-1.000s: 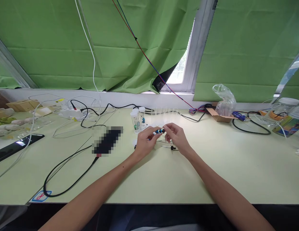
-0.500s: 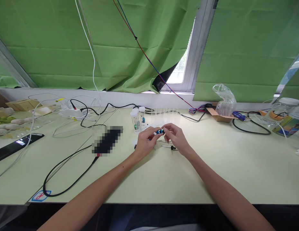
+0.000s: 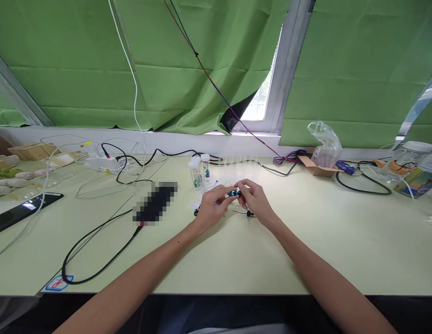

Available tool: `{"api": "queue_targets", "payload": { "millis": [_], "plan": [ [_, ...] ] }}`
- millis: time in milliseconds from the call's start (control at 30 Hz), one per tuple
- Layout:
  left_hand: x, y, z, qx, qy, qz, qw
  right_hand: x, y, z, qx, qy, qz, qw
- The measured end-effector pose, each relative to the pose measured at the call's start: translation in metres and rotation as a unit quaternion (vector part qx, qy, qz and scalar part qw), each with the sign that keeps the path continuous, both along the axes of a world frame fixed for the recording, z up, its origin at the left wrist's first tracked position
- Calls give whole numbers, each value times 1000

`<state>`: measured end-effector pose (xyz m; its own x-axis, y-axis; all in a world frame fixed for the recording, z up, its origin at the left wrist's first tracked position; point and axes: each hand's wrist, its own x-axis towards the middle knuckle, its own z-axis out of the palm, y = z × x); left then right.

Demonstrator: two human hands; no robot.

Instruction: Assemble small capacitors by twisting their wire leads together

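Between my two hands is a small blue-and-black part (image 3: 233, 193), its exact kind too small to make out. My left hand (image 3: 213, 204) pinches its left side with thumb and fingers. At its dark right end, the fingertips of my right hand (image 3: 253, 198) are closed on it. Below the right hand lies a thin metal rod with a black knob (image 3: 249, 213), partly covered by the hand. A small black-and-clear piece (image 3: 196, 212) sits just left of my left hand. Behind the hands stand clear tubes with white caps (image 3: 195, 176), holding green and blue bits.
A black cable (image 3: 97, 232) loops across the left, beside a pixelated dark object (image 3: 156, 202). A dark glossy phone-like slab (image 3: 26, 211) lies at far left. An open cardboard box (image 3: 317, 171) with a plastic bag, a blue object (image 3: 345, 167) and clear jars (image 3: 393, 169) stand at right.
The held part has shifted slightly right and down, with the fingertips. The left hand has moved a little to the right, showing more of the black-and-clear piece beside it.
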<state>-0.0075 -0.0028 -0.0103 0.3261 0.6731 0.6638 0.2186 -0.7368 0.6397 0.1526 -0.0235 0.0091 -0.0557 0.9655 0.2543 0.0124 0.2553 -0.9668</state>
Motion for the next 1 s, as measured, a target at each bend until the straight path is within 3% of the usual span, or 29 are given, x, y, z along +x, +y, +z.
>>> {"api": "queue_targets", "payload": {
  "millis": [167, 433, 1000],
  "plan": [
    [0, 0, 1, 8, -3, 14, 1000, 0, 3, -4, 25, 9, -6, 1000],
    [0, 1, 1, -43, -69, 25, 996, 1, 4, -4, 50, 29, 15, 998],
    [0, 0, 1, 10, -1, 14, 1000, 1, 1, -2, 24, 11, 10, 1000]
  ]
}}
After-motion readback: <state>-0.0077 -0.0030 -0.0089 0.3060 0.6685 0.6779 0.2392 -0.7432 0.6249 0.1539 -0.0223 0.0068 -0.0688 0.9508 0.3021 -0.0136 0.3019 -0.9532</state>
